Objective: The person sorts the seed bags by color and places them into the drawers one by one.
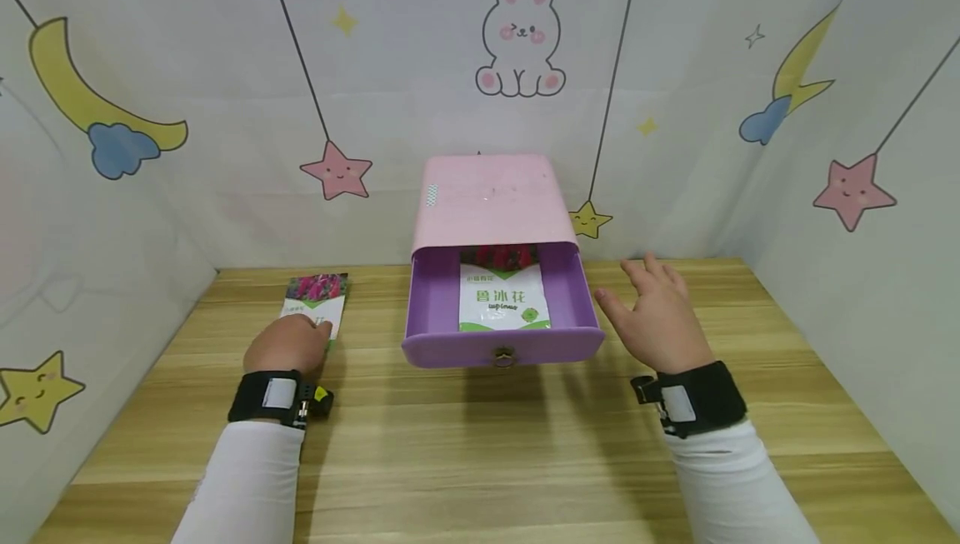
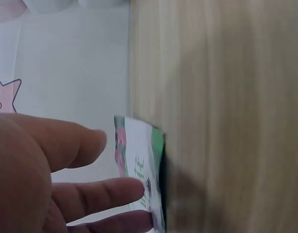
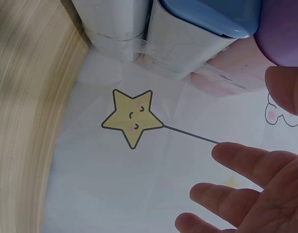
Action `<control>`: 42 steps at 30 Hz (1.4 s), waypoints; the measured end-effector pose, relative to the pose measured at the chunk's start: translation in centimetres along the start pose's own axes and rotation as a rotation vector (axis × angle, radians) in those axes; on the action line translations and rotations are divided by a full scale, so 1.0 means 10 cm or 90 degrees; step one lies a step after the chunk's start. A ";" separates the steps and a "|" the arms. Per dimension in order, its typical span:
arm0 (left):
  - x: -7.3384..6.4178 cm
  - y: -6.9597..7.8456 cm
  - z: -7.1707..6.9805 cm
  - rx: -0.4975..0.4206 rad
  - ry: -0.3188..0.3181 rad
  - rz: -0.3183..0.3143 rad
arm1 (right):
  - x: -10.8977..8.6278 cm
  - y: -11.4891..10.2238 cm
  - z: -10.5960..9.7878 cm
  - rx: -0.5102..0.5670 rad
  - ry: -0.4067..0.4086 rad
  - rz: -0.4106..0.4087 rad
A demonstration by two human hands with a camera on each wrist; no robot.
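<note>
A flower seed packet (image 1: 318,287), white and green with pink blooms, is on the left side of the table. My left hand (image 1: 288,344) reaches over its near end. In the left wrist view, two fingers (image 2: 122,191) overlap the packet's printed face (image 2: 139,155), while the thumb stands apart from it. A purple drawer (image 1: 502,350) is pulled out from under a pink top (image 1: 491,198) and holds a similar packet (image 1: 504,298). Beside the drawer's right side, my right hand (image 1: 663,319) is held with fingers spread and nothing in it.
Below the drawer, white and blue drawer fronts (image 3: 212,14) of the same unit show in the right wrist view. The unit stands at the back of the wooden table (image 1: 487,461), against a white cloth backdrop (image 1: 405,69) printed with stars and a rabbit.
</note>
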State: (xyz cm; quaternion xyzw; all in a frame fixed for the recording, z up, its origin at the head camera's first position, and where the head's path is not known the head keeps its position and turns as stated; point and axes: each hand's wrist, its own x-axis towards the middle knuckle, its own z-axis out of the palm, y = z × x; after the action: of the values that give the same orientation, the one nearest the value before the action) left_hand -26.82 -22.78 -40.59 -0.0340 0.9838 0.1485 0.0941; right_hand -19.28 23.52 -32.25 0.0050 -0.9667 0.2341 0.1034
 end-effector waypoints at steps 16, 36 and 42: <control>0.04 -0.05 0.08 -0.002 0.034 -0.109 | 0.01 -0.01 0.00 0.000 -0.007 0.002; 0.07 -0.09 0.12 -0.071 0.064 -0.131 | 0.02 -0.02 0.02 -0.004 -0.006 -0.005; 0.07 -0.10 0.12 -0.091 0.097 -0.127 | 0.02 -0.01 0.02 -0.005 -0.006 -0.006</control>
State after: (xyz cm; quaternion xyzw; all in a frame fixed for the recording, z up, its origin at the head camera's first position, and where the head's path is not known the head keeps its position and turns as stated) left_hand -27.19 -23.36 -42.15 -0.1494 0.9668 0.2051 0.0310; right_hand -19.56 23.29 -32.35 0.0100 -0.9680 0.2297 0.1001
